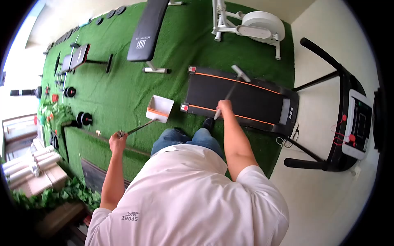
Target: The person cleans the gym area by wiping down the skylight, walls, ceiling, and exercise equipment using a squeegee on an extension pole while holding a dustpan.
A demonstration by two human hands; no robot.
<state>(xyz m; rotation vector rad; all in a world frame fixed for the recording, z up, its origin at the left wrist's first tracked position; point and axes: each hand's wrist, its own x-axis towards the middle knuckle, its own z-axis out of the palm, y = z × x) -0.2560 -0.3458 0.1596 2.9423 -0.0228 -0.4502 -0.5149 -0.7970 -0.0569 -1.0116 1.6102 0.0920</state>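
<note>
My left hand (117, 143) is closed around the end of the long handle of a dustpan (165, 105). The dustpan is white with a row of orange teeth, and it is at the green floor in front of my feet. My right hand (224, 108) grips the pole of a long-handled broom (241, 74) with a narrow light-grey head. Its pole crosses over the black treadmill belt (213, 92), and the head appears at the treadmill's far side rail. Whether the head touches the treadmill I cannot tell.
Green turf (111, 94) covers the floor. A black weight bench (145, 33) stands ahead, with a white elliptical trainer (258, 28) at the back right. The treadmill's console (359, 123) rises at the right by the wall. Dumbbells (84, 119) and another bench (78, 57) are at the left.
</note>
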